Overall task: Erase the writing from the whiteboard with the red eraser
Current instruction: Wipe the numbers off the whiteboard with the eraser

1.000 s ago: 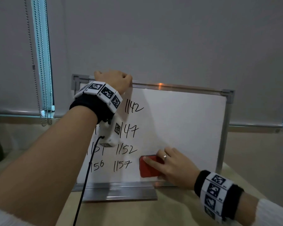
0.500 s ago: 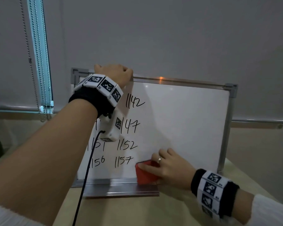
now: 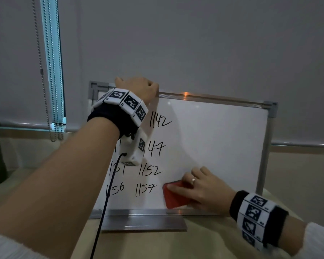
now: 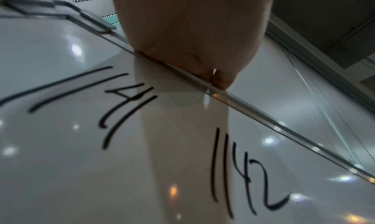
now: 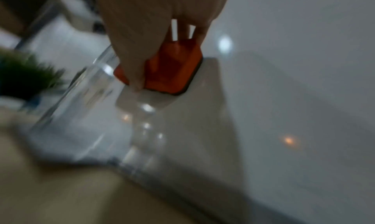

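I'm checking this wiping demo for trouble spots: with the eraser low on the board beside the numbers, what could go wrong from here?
1. The whiteboard stands on a narrow base; only the left hand gripping its top edge steadies it, so a hard sideways wipe might shift or tip it.
2. The left forearm and wrist camera cover the left column of numbers, so some may get missed.
3. The right hand holds the red eraser near the bottom frame; it may catch there.

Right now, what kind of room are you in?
Probably an office or classroom. A small whiteboard with numbers stands on a beige table, with grey roller blinds and their bead chains behind it.
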Motion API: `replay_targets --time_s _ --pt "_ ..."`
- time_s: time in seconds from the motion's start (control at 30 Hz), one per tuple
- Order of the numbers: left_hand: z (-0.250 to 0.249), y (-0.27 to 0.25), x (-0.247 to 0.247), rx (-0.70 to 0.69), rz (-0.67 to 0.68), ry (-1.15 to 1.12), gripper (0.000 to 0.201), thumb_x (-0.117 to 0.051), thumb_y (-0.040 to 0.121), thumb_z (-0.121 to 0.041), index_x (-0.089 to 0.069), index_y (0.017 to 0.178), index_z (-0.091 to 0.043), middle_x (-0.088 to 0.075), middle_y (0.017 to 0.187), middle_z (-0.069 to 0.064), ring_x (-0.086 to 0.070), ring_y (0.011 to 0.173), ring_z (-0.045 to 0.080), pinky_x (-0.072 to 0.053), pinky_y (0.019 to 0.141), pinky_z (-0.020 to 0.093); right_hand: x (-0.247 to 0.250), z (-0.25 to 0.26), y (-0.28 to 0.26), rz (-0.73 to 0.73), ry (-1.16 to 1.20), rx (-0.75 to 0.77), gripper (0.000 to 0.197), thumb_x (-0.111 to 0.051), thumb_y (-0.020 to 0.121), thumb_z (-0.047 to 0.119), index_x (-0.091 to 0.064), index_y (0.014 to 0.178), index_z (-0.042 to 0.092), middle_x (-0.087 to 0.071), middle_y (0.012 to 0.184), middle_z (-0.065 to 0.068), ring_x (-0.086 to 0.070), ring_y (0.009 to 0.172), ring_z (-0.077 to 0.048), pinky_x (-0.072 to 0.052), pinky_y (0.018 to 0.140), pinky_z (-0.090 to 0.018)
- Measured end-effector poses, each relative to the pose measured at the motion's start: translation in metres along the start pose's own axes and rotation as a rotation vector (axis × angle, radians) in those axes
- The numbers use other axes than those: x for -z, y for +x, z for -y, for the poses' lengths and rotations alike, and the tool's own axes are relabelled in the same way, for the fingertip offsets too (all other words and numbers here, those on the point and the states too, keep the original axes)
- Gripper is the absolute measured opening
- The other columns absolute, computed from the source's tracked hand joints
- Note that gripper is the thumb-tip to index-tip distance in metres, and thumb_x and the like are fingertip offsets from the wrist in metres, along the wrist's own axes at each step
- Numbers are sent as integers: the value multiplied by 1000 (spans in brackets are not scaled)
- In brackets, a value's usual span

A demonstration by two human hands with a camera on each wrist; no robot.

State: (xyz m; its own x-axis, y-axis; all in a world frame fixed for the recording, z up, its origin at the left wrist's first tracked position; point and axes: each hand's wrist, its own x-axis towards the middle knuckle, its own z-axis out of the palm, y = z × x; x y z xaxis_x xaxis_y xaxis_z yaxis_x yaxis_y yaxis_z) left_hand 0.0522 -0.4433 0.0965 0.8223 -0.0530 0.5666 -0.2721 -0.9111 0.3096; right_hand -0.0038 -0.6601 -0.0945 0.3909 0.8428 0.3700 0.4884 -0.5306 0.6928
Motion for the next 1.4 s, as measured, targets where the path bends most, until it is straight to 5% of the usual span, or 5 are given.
replay_targets --time_s 0.27,0.53,0.77,1.23,1.4 --pt "-1 -6 5 -8 -3 17 45 -24 91 -29 -67 92 -18 -52 67 -2 -48 79 23 -19 103 44 54 -62 78 -349 85 -665 70 -50 71 42 -38 135 20 -49 109 -12 -39 84 -28 -40 67 -38" --pt "-1 -8 4 -24 -22 13 44 -24 90 -29 -66 85 -19 -49 63 -3 -49 78 23 -22 101 43 21 -9 30 -77 -73 -97 69 -59 66 36 -39 131 25 -55 105 -4 -45 77 -23 -40 71 -37" --pt "-2 -13 9 -40 -13 3 43 -25 90 -29 -66 87 -20 -56 74 0 -49 78 23 -23 99 41 64 -54 86 -285 -16 -574 64 -48 73 39 -42 132 16 -55 97 -17 -39 80 -28 -44 67 -39" --pt "4 -27 38 -107 124 44 44 -27 95 -46 -59 120 -32 -62 125 0 -53 120 24 -28 104 39 67 -28 107 -420 95 -672 60 -42 78 46 -49 130 16 -55 105 -15 -35 84 -25 -43 71 -38" --pt "27 -23 62 -40 165 72 47 -32 96 -41 -64 117 -14 -64 119 12 -57 109 28 -37 83 28 25 23 62 -274 62 -336 70 -66 63 27 -42 128 22 -40 111 -6 -41 85 -25 -42 77 -39"
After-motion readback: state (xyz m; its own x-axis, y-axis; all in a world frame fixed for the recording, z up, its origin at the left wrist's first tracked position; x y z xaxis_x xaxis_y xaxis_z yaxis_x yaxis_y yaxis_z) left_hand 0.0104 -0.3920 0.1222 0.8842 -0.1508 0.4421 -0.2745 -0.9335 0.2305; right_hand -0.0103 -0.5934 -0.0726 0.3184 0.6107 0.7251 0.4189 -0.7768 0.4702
